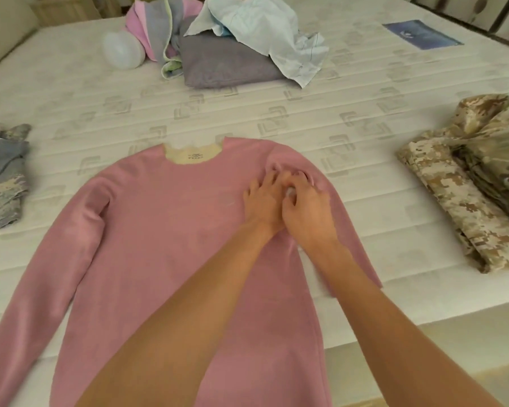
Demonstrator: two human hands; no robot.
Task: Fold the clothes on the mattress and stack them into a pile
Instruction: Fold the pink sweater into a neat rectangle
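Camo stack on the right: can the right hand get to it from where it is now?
Probably yes. The right hand rests on the pink top near its shoulder, and only bare mattress lies between it and the camo stack. Nothing blocks the way.

The long-sleeved top [171, 230] is dusty pink, with a cream lining at the neck [193, 155]. The mattress [247, 113] is white, quilted with pale grey square motifs, and bears a blue label [422, 34]. The folded garments on the right [465, 183] show a tan and brown pixel camouflage. Those on the left [3, 174] are grey-blue camouflage. Far back lie a mauve-grey folded cloth [224, 64], a pale blue crumpled cloth [265, 30] and a pink, grey and light green one [159, 27].
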